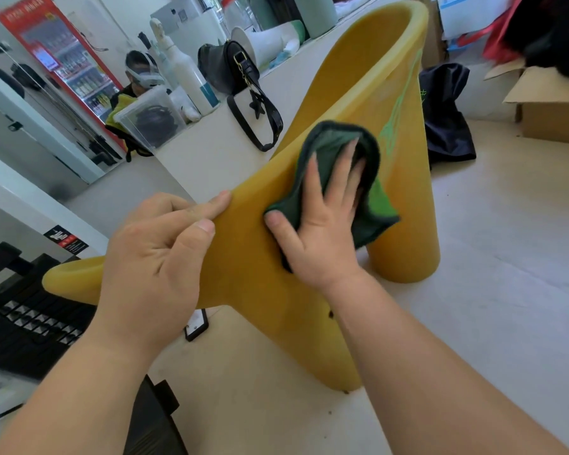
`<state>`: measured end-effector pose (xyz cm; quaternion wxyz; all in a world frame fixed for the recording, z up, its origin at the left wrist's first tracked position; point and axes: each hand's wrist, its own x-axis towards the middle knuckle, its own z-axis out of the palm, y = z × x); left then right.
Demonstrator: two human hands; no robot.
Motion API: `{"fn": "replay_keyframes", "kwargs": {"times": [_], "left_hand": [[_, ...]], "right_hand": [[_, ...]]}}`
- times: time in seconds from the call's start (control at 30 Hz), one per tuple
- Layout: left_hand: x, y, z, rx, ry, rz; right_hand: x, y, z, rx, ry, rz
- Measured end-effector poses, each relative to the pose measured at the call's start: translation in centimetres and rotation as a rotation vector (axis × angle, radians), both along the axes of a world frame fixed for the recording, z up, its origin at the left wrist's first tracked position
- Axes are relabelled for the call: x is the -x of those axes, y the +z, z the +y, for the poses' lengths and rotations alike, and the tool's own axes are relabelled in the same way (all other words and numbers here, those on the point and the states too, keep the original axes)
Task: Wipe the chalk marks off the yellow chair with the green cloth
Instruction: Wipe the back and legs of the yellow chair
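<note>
The yellow chair (352, 93) fills the middle of the head view, its outer side facing me. Green chalk marks (395, 121) run down that side near the right leg. My right hand (322, 221) presses the dark green cloth (375, 205) flat against the chair with spread, straight fingers, just left of the marks. The cloth bunches above my fingertips. At the chair's near edge my left hand (158, 254) grips the rim, thumb and forefinger on the outer face and the other fingers hidden behind.
A white counter (211, 149) behind the chair carries a black handbag (240, 77), a clear box (151, 119) and bottles. A cardboard box (552, 103) and a dark bag (447, 116) sit on the floor at right. A person sits at back left. Black equipment lies at lower left.
</note>
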<state>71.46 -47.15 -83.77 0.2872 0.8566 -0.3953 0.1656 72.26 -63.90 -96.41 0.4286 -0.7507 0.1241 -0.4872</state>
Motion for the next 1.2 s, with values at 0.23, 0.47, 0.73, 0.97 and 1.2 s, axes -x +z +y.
{"fn": "replay_keyframes", "kwargs": {"times": [0.23,0.47,0.73,0.97,1.2], "left_hand": [[0.2,0.0,-0.2,0.011,0.010,-0.003],[0.2,0.1,0.0,0.002,-0.017,-0.054],[0.4,0.3,0.0,-0.014,0.018,-0.029],[0.4,-0.2,0.0,-0.007,0.028,-0.105],[1.1,-1.8,-2.6,-0.103,0.199,-0.437]], "right_hand": [[-0.8,-1.2,4.4,-0.632,0.045,0.104],[2.5,2.3,10.8,-0.357,0.158,0.095],[-0.6,-4.0,5.3,-0.619,0.007,0.277],[3.1,-5.7,15.4,-0.456,0.128,0.481],[-0.7,-7.6,6.8,-0.628,-0.086,0.163]]}}
